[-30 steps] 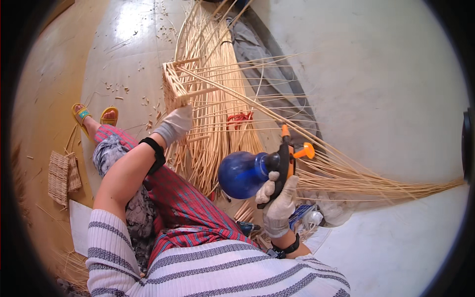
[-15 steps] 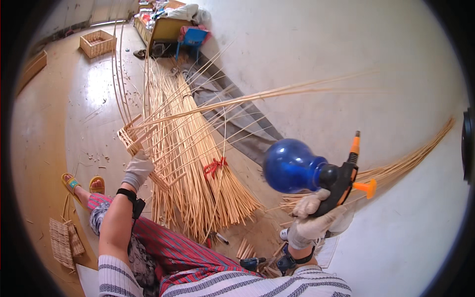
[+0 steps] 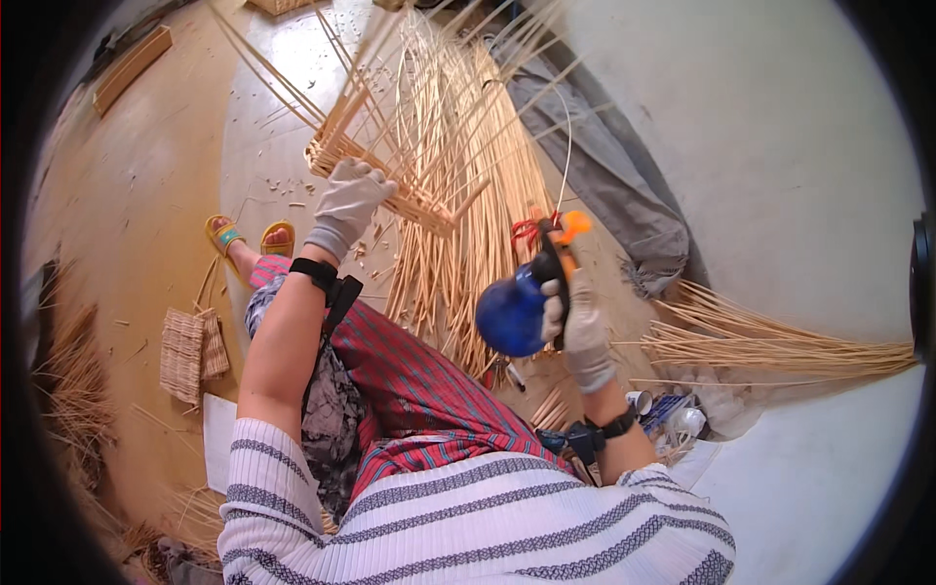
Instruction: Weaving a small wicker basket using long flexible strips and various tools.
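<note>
My left hand (image 3: 346,205), in a pale glove, is closed on a partly woven rattan frame (image 3: 424,213) with long loose strands fanning upward from it. My gloved right hand (image 3: 583,331) grips a blue spray bottle (image 3: 507,312) with a black and orange pump head, tilted toward my left. Behind both hands lies a big bundle of straight rattan reeds (image 3: 468,117) with a red tie (image 3: 524,229) round it.
A grey sheet (image 3: 609,161) runs beside the bundle along a pale wall (image 3: 770,156). More reeds (image 3: 780,356) lean at the right. Two woven panels (image 3: 190,356) lie left of my legs; dry strands (image 3: 73,400) pile at the far left. A wooden box (image 3: 132,68) is farther off.
Since half a second ago, the spray bottle has come leftward and down, toward the frame. My left hand has moved up and rightward with the frame, which is turned differently. The view has shifted.
</note>
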Action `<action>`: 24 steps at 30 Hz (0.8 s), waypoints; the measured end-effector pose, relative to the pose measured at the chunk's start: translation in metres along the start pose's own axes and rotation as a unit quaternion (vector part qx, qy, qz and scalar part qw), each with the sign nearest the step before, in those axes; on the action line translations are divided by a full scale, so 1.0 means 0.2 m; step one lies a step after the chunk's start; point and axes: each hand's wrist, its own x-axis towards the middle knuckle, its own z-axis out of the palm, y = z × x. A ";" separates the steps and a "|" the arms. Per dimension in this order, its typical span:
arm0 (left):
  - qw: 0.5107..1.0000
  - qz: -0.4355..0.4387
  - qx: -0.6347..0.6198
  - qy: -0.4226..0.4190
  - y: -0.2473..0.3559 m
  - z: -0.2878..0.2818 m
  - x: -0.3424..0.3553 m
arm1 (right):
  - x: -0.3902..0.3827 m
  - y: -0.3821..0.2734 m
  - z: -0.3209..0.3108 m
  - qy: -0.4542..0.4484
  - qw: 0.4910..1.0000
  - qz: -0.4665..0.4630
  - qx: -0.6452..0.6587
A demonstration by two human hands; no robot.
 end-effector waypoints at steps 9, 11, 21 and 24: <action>0.996 -0.038 -0.030 0.075 -0.08 -0.34 -0.16 | 0.13 0.15 -0.17 -0.065 0.986 -0.015 0.150; 0.993 -0.071 -0.044 0.079 -0.08 -0.38 -0.21 | 0.20 0.08 -0.18 -0.068 0.986 -0.045 0.144; 0.926 -0.241 -0.206 0.206 -0.03 -0.32 -0.55 | 0.29 0.25 -0.51 -0.036 0.998 0.019 0.037; 0.858 -0.300 -0.307 0.284 -0.12 -0.36 -0.69 | 0.25 0.33 -0.77 0.175 0.969 0.168 0.036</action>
